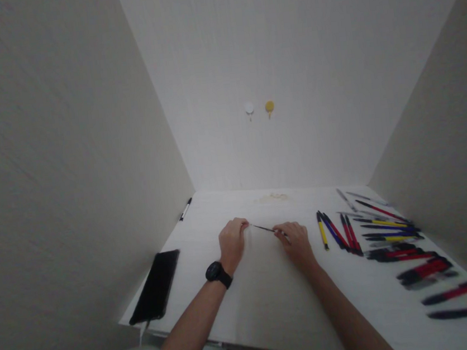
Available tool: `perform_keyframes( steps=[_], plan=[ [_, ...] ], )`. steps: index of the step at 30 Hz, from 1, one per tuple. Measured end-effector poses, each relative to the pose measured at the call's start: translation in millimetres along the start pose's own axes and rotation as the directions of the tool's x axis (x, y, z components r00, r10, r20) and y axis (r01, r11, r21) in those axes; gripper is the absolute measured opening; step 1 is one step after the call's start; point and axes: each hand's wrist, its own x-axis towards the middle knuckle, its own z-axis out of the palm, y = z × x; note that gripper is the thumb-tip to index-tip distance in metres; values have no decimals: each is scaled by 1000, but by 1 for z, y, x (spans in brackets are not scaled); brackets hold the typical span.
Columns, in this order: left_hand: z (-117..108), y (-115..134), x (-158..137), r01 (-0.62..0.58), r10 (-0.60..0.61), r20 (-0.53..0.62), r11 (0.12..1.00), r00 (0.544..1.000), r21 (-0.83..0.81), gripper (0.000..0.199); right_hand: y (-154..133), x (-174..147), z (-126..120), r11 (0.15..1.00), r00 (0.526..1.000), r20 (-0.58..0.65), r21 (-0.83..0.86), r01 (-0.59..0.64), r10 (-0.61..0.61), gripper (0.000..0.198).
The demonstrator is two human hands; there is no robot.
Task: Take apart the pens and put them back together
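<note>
Above the middle of the white table, my right hand [295, 241] pinches a thin dark pen refill [264, 228] that points left. Its left end reaches close to the fingertips of my left hand [233, 243], which are pressed together. A tiny pale bit shows at those fingertips, too small to name. A black watch [218, 273] is on my left wrist. Just right of my right hand lie a yellow-and-black pen [322, 231], a blue-and-red pen [336, 230] and red-and-black pens [351, 233].
Several more pens [391, 225] lie in a column along the table's right side. A black phone [156, 286] with a white cable [142, 340] lies at the left edge. A black-and-white pen [185, 209] is at the back left. Two hooks [269, 107] are on the back wall.
</note>
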Motion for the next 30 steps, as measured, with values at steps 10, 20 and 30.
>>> perform_keyframes(
  steps=[10, 20, 30],
  plan=[
    [0, 0, 0, -32, 32, 25, 999, 999, -2, 18, 1, 0, 1, 1000, 1000, -11, 0, -2, 2, 21],
    [1, 0, 1, -56, 56, -3, 998, 998, -28, 19, 1, 0, 0, 1000, 1000, 11, 27, -15, 14, 24],
    [0, 5, 2, -247, 245, 124, 969, 961, -2, 14, -3, 1, -2, 999, 998, 50, 25, 41, -42, 23]
  ],
)
